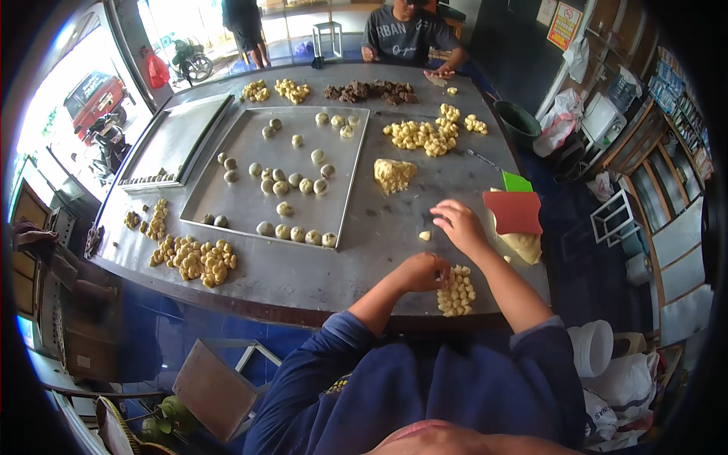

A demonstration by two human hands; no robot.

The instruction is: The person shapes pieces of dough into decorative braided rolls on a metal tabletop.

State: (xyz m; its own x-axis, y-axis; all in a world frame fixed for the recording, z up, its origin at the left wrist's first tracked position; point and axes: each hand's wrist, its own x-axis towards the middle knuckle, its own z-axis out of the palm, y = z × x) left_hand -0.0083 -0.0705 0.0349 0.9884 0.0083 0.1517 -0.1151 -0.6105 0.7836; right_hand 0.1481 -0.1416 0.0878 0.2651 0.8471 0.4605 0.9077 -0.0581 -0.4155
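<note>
My left hand (425,271) is curled at the upper left edge of a cluster of small pale dough balls (456,293) near the table's front edge. Its fingertips are bent in, and whatever they hold is hidden. My right hand (458,226) is a little above the table with fingers apart and nothing visible in them. Just left of it lies a single dough piece (425,236). A yellow dough lump (394,174) sits farther back. To the right, a red sheet (513,212) partly covers a larger pale dough mass (523,246), beside a green scraper (517,182).
A metal tray (243,167) with scattered round balls stands left of centre, beside another tray (178,140). Yellow dough pieces (196,259) are heaped at the front left, more (425,138) at the back, near brown filling lumps (371,92). Another person (413,38) sits across the table.
</note>
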